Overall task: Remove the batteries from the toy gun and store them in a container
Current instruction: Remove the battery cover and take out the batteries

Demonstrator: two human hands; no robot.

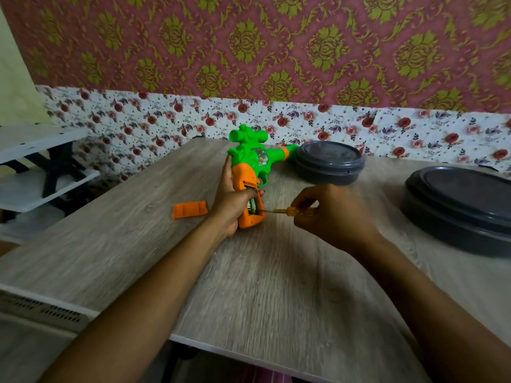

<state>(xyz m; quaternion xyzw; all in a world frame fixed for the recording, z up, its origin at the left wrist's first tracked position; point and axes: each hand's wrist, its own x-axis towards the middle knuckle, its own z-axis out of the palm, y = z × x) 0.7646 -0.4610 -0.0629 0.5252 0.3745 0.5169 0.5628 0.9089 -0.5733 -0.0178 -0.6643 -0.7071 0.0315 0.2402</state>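
Note:
A green and orange toy gun (250, 161) lies on the wooden table (262, 286), barrel pointing away to the right. My left hand (231, 205) grips its orange handle, whose battery compartment (255, 207) is uncovered with batteries showing inside. The orange compartment cover (190, 209) lies on the table just left of that hand. My right hand (331, 214) holds a small yellow-handled screwdriver (290, 211), its tip reaching into the open compartment. A dark grey round lidded container (329, 163) stands behind the gun's barrel.
A second, larger dark grey lidded container (459, 208) stands at the table's right edge. A white shelf unit (33, 167) stands left of the table. Flowered wallpaper runs along the table's far edge.

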